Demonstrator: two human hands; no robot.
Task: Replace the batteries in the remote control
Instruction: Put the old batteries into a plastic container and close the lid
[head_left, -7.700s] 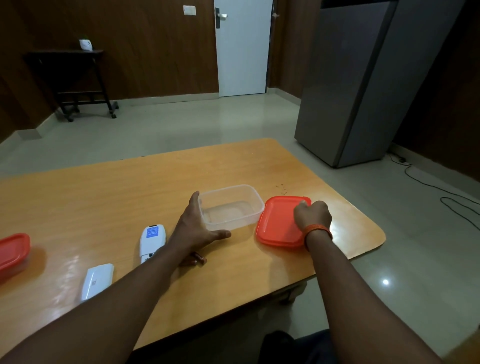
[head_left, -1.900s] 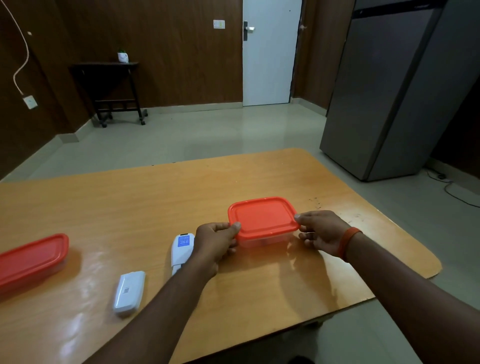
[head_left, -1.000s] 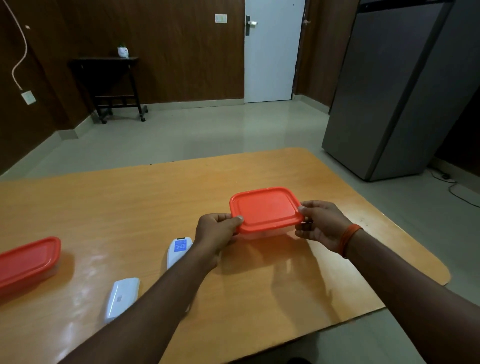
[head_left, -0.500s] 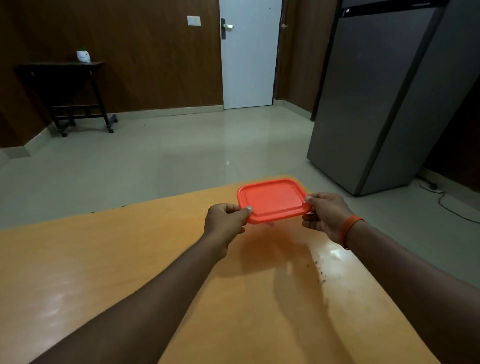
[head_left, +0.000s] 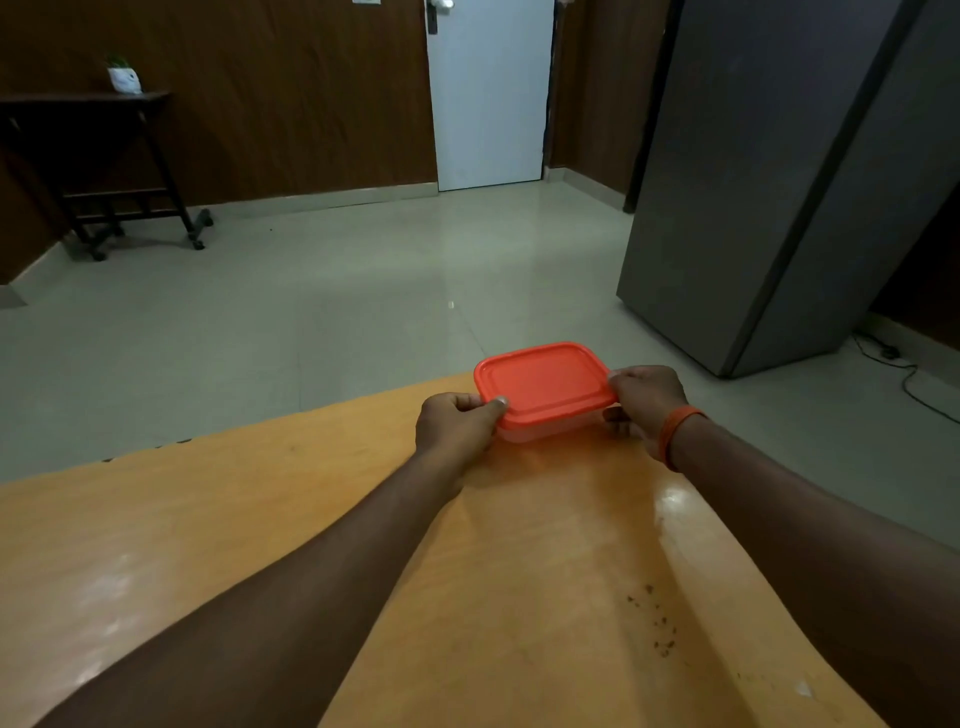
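Observation:
A clear plastic container with a red lid (head_left: 543, 382) rests at the far right corner of the orange wooden table (head_left: 519, 571). My left hand (head_left: 454, 423) grips its left edge, thumb on the lid rim. My right hand (head_left: 647, 397), with an orange band on the wrist, grips its right edge. Both arms are stretched far forward. The remote control and its battery cover are out of view.
A tall grey refrigerator (head_left: 789, 171) stands on the floor to the right, with a black cable (head_left: 904, 374) beside it. A white door (head_left: 488, 93) is at the back. A dark side table (head_left: 98, 156) with a small white pot stands at the left wall.
The lid went onto the container. Both hands lifted the closed container and carried it away from me to the table's far right corner. The view turned right, so the remote dropped out of sight.

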